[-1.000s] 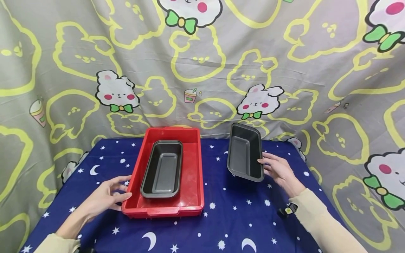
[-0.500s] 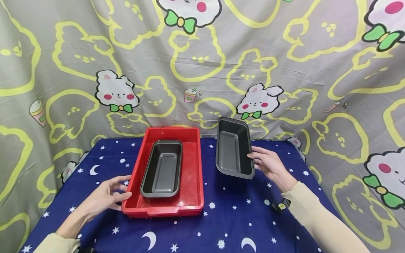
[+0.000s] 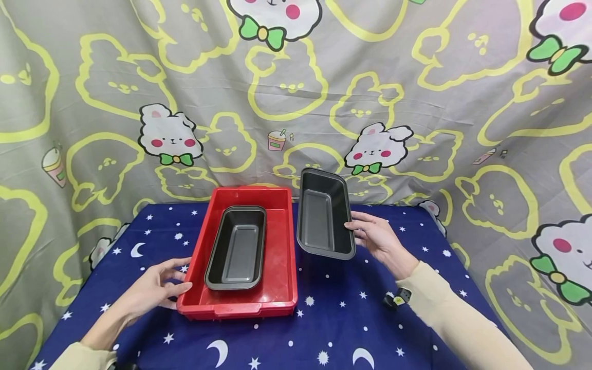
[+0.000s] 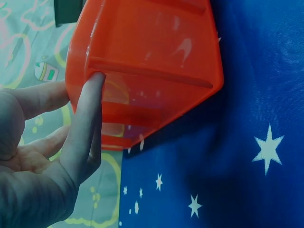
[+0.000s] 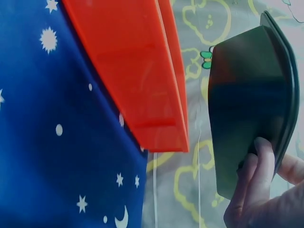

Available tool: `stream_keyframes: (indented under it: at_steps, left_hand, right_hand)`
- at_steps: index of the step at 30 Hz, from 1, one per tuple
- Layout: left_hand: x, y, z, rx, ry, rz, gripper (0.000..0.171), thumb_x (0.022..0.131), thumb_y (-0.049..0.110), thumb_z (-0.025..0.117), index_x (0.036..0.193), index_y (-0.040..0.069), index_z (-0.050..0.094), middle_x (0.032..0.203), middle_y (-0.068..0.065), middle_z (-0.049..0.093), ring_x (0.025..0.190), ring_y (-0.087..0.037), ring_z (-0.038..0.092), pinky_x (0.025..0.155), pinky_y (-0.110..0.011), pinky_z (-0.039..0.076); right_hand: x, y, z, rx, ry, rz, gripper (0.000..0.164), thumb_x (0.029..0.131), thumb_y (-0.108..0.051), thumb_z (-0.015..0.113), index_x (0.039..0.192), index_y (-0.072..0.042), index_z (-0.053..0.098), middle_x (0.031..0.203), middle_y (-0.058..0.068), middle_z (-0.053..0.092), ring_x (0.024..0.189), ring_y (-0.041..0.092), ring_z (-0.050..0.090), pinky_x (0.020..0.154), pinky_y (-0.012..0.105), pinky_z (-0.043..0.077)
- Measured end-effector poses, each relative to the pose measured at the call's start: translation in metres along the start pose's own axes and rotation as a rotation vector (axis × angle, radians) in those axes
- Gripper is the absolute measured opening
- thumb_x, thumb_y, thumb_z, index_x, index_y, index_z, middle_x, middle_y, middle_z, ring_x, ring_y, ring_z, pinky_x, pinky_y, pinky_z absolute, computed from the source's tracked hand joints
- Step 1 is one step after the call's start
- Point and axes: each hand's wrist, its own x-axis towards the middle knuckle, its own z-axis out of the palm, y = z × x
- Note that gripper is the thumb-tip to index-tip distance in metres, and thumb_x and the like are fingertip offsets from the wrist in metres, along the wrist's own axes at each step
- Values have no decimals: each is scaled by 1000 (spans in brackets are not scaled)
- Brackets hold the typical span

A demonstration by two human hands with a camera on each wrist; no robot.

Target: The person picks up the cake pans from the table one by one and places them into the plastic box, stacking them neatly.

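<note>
In the head view a red plastic tray (image 3: 279,246) stands on the table with a dark loaf pan (image 3: 240,252) inside it, toward its left side. My left hand (image 3: 154,288) grips the tray's left rim near the front corner; in the left wrist view a finger (image 4: 85,114) presses the outer wall below the rim. My right hand (image 3: 381,239) holds a second dark loaf pan (image 3: 319,216) by its right side wall, thumb on the rim and fingers underneath. This pan is raised and tilted, just right of the tray; the right wrist view shows its outside.
A dark blue cloth (image 3: 273,344) with white stars and moons covers the table. Behind and on both sides hangs a grey curtain (image 3: 217,92) with yellow outlines and rabbits. The tray's right wall (image 3: 292,257) stands between the two pans.
My right hand has carried the second loaf pan leftward and slightly upward, close to the tray's right edge. The left hand, tray and first pan have stayed in place.
</note>
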Motion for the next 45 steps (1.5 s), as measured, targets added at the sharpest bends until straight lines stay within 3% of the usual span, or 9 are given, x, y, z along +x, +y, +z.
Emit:
stream_keyframes:
  at_steps: [9, 27, 45]
  left_hand:
    - [2, -1, 0, 6, 3, 3, 80, 99, 12, 73, 160, -10, 26, 122, -30, 63, 95, -27, 77, 73, -49, 68]
    - [1, -1, -1, 13, 4, -8, 80, 99, 12, 72, 161, -10, 26, 123, -31, 63, 96, -28, 77, 73, -48, 68]
    - [2, -4, -2, -21, -10, 9, 79, 100, 8, 70, 161, -10, 24, 122, -32, 62, 96, -31, 77, 74, -49, 68]
  right_hand:
    - [2, 3, 25, -1, -48, -9, 68, 94, 5, 67, 157, 5, 42, 93, -7, 79, 84, 8, 76, 75, 26, 65]
    - [10, 24, 81, -23, -75, 26, 59, 90, 5, 69, 148, 4, 56, 95, 1, 80, 82, 11, 75, 72, 27, 66]
    - [19, 45, 129, -42, -51, 58, 54, 87, 6, 73, 140, 1, 65, 93, 6, 78, 81, 14, 72, 75, 32, 68]
